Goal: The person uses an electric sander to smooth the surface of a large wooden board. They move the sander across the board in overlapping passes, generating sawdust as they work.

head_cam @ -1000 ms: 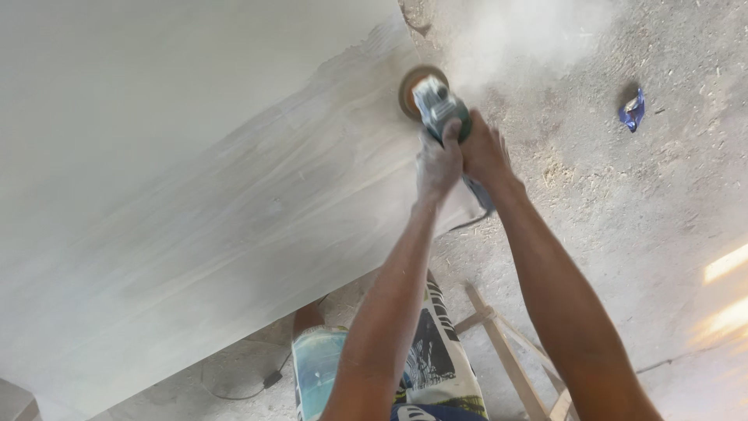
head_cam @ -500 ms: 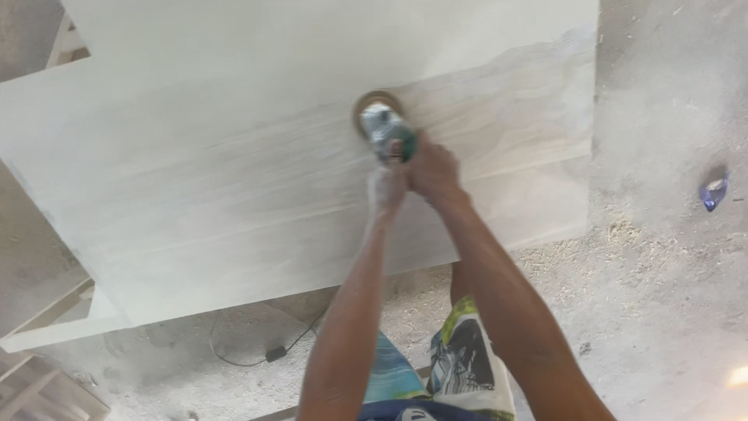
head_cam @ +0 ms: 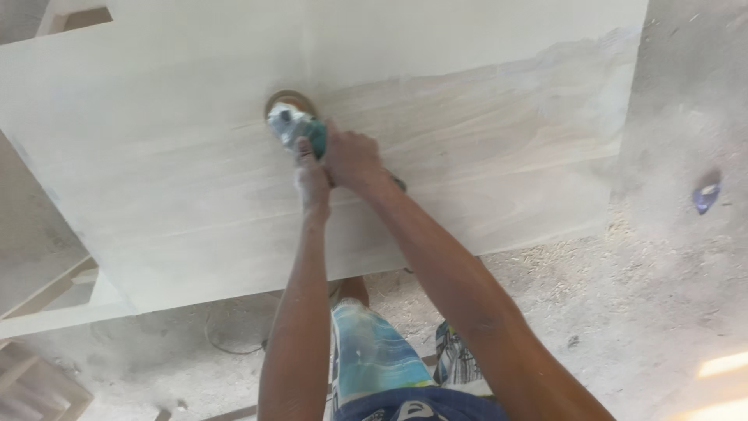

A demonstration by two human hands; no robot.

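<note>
Both arms stretched out forward and down, nearly straight, wrists meeting over one tool. Left hand [head_cam: 313, 178] dusted white, fingers curled tight around the body of the grinder [head_cam: 296, 127], thumb pointing up along it. Right hand [head_cam: 352, 158] clamped just beside it on the rear of the same tool — knuckles up, fingers wrapped under, the two hands touching.

Grinder sits on top of the board [head_cam: 195, 179], roughly mid-width, near the boundary between the dusty pale upper zone and the lower zone where grain shows. Brown disc [head_cam: 288, 99] flat against the surface, only its far rim visible past the head.

Count: one grinder, one disc, one big pale board. Floor [head_cam: 662, 296] is dusty with shavings scattered by the board's lower edge; one blue scrap [head_cam: 707, 195] lies well apart to the right. One dark cord [head_cam: 226, 343] loops on the floor under the board. Wooden frame pieces [head_cam: 47, 296] at left — exact count unclear.
</note>
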